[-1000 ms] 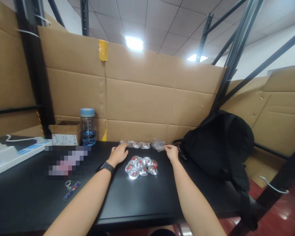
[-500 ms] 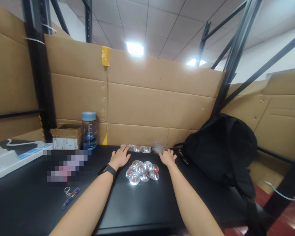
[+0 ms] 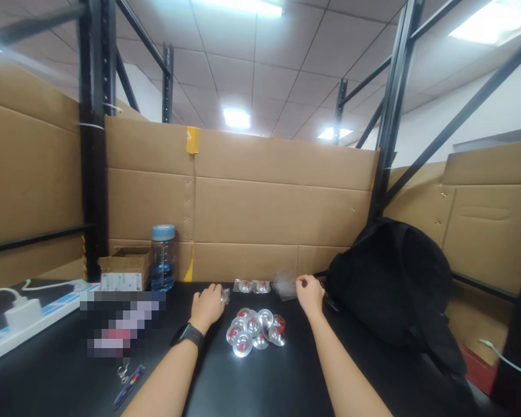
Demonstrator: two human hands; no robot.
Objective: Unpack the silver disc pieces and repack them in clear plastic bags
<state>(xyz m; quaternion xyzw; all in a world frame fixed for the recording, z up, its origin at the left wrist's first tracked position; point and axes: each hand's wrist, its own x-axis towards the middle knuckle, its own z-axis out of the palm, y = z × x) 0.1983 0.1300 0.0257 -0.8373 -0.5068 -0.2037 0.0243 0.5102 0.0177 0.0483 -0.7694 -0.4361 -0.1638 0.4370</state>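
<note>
My left hand, with a black watch on its wrist, has its fingers curled down beside a bagged metal disc and appears to hold it against the table. Thumb and forefinger of my right hand are pinched together at the right edge of some clear plastic bags. Between my forearms lies a heap of shiny round metal discs, with raised middles and red marks. Two more bagged discs lie in a row behind the heap.
At the right slumps a black backpack. On the left are a blue-lidded bottle, a small cardboard box, a white power strip and a keychain. A cardboard wall closes off the back.
The view has tilted upward. The left bagged disc has come slightly nearer, away from the row, with my left hand. My right hand has shifted a little right, its thumb and forefinger now pinched.
</note>
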